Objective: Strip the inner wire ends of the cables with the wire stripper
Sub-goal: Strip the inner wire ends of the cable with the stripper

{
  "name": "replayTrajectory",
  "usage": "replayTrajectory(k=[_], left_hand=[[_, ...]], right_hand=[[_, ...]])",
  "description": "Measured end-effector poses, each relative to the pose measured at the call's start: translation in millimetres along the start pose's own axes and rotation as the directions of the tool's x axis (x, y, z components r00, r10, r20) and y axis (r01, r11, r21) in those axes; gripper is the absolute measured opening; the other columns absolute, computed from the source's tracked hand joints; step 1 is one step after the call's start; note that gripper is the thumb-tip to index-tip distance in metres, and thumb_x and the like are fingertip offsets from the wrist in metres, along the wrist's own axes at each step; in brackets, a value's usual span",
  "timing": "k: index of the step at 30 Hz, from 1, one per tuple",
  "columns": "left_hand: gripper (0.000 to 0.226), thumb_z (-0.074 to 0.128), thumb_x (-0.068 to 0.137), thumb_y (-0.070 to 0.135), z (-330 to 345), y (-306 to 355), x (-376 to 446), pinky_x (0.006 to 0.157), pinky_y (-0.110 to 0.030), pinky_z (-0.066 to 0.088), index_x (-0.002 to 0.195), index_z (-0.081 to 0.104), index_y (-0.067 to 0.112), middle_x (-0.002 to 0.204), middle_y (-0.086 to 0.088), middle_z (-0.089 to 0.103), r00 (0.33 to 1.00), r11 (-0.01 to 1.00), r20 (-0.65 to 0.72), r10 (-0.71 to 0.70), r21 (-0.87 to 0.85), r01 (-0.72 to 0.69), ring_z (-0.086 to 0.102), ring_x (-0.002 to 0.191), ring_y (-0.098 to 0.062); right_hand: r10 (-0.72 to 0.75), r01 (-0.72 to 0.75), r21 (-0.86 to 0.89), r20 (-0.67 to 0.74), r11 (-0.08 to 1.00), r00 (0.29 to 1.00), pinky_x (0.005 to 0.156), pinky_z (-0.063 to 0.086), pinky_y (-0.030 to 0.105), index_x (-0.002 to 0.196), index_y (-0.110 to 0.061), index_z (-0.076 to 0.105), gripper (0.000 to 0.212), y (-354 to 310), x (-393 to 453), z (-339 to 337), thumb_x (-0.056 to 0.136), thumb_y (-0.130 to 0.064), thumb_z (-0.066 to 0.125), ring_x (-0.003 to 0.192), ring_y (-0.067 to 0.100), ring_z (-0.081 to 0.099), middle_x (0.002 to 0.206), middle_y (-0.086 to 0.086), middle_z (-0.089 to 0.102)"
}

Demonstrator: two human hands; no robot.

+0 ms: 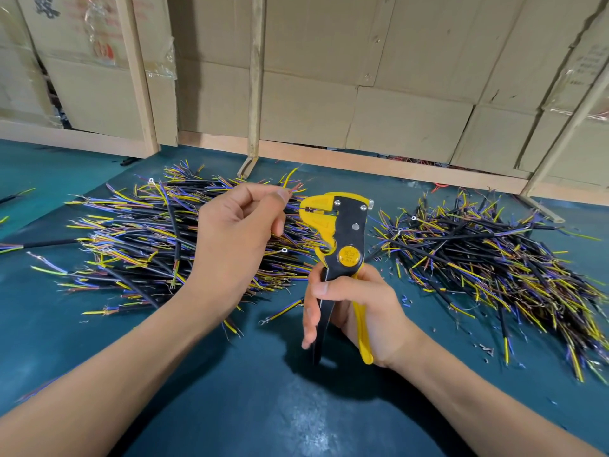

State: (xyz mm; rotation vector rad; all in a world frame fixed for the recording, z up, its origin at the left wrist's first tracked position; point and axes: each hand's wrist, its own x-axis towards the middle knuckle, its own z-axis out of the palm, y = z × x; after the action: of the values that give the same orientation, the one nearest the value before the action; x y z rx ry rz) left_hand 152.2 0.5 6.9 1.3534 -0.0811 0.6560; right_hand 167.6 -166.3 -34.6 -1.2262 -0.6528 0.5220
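Right hand [349, 311] wraps the yellow-and-black automatic wire stripper [342, 239] by its handles, thumb over the black handle, palm against the yellow one; handles look spread, so my read is no squeeze yet. Tool is held upright, head at 12 o'clock, mouth facing 9 o'clock toward the other hand, which suits a sideways feed.

Left hand [237, 225] pinches the thin coloured inner wires of one cable [291, 184] between thumb and forefinger, tips just beside the stripper's mouth; whether they've entered it, can't tell.

Big heap of black cables with yellow, blue and purple cores [158, 239] on the teal mat [296, 417] at 9 o'clock, second similar heap [494, 258] at 3 o'clock, probably stock versus done.

Round yellow pivot badge has print, unreadable. Red print on the cardboard boxes [99, 44] at 11 o'clock, also illegible.
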Motion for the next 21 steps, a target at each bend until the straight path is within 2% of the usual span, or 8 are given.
replayTrajectory(k=[2, 4, 7, 9, 13, 15, 17, 21], left_hand=[[0.02, 0.063, 0.095, 0.011, -1, -1, -1, 0.043, -0.01, 0.031, 0.078, 0.071, 0.017, 0.052, 0.005, 0.053, 0.999, 0.999, 0.026, 0.025, 0.044, -0.026, 0.039, 0.04, -0.002], [0.016, 0.063, 0.096, 0.014, -1, -3, -1, 0.05, -0.012, 0.037, 0.081, 0.07, 0.016, 0.053, 0.006, 0.056, 0.996, 0.99, 0.06, 0.067, 0.124, -0.074, 0.045, 0.046, -0.003], [0.015, 0.062, 0.098, 0.014, -2, -3, -1, 0.059, -0.015, 0.042, 0.084, 0.069, 0.017, 0.055, 0.005, 0.059, 0.99, 0.979, 0.088, 0.107, 0.163, -0.12, 0.051, 0.054, -0.004], [0.016, 0.06, 0.099, 0.014, -4, -1, -1, 0.058, -0.013, 0.041, 0.084, 0.068, 0.018, 0.055, 0.004, 0.058, 0.985, 0.978, 0.121, 0.126, 0.15, -0.144, 0.05, 0.052, -0.004], [0.016, 0.059, 0.093, 0.017, -9, 5, 0, 0.043, -0.015, 0.027, 0.08, 0.069, 0.018, 0.052, 0.0, 0.051, 0.966, 0.998, 0.251, 0.058, -0.009, -0.058, 0.032, 0.042, -0.007], [0.013, 0.061, 0.09, 0.018, -13, 6, 3, 0.042, -0.018, 0.02, 0.081, 0.07, 0.015, 0.051, -0.003, 0.049, 0.957, 0.998, 0.289, 0.023, -0.055, -0.007, 0.025, 0.042, -0.011], [0.01, 0.063, 0.088, 0.016, -15, 7, 5, 0.043, -0.018, 0.018, 0.082, 0.069, 0.011, 0.05, -0.004, 0.048, 0.956, 0.998, 0.293, 0.008, -0.066, 0.011, 0.024, 0.042, -0.012], [0.01, 0.064, 0.085, 0.011, -18, 9, 8, 0.042, -0.015, 0.02, 0.08, 0.069, 0.018, 0.046, -0.004, 0.046, 0.961, 0.996, 0.277, -0.001, -0.088, 0.026, 0.026, 0.038, -0.009]], right_hand=[[-0.017, 0.018, 0.006, -0.088, 1.0, 0.996, 0.049, 0.044, 0.03, 0.061, -0.009, 0.054, 0.019, 0, -1, 3, 0.072, -0.018, 0.066, 0.037, 0.025, 0.047, 0.047, 0.013, 0.048], [-0.014, 0.02, 0.041, -0.139, 0.999, 0.99, 0.043, 0.042, 0.025, 0.059, -0.011, 0.053, 0.021, -1, -1, 5, 0.069, -0.02, 0.068, 0.035, 0.023, 0.041, 0.045, 0.011, 0.044], [0.039, -0.029, 0.144, -0.069, 0.989, 0.997, 0.059, 0.056, 0.043, 0.073, -0.006, 0.063, 0.018, -4, 0, 4, 0.076, -0.023, 0.069, 0.052, 0.032, 0.06, 0.063, 0.018, 0.058], [0.06, -0.054, 0.201, -0.024, 0.978, 0.998, 0.071, 0.058, 0.051, 0.084, -0.004, 0.065, 0.018, -5, 1, 1, 0.081, -0.022, 0.066, 0.065, 0.037, 0.066, 0.075, 0.02, 0.062], [0.071, -0.065, 0.264, -0.013, 0.962, 0.997, 0.075, 0.058, 0.052, 0.087, -0.006, 0.064, 0.017, -6, 2, -3, 0.081, -0.021, 0.066, 0.069, 0.036, 0.066, 0.077, 0.018, 0.062], [0.076, -0.077, 0.242, 0.012, 0.967, 0.997, 0.076, 0.058, 0.052, 0.088, -0.005, 0.063, 0.016, -6, 1, -4, 0.081, -0.02, 0.066, 0.069, 0.036, 0.066, 0.078, 0.018, 0.063], [0.079, -0.088, 0.185, 0.055, 0.979, 0.995, 0.076, 0.057, 0.052, 0.088, -0.006, 0.062, 0.015, -6, 0, -3, 0.081, -0.018, 0.066, 0.068, 0.037, 0.067, 0.078, 0.017, 0.064], [0.061, -0.071, 0.069, 0.128, 0.995, 0.99, 0.08, 0.053, 0.052, 0.088, -0.007, 0.062, 0.009, -5, -3, -1, 0.086, -0.016, 0.063, 0.069, 0.035, 0.068, 0.078, 0.015, 0.067]])
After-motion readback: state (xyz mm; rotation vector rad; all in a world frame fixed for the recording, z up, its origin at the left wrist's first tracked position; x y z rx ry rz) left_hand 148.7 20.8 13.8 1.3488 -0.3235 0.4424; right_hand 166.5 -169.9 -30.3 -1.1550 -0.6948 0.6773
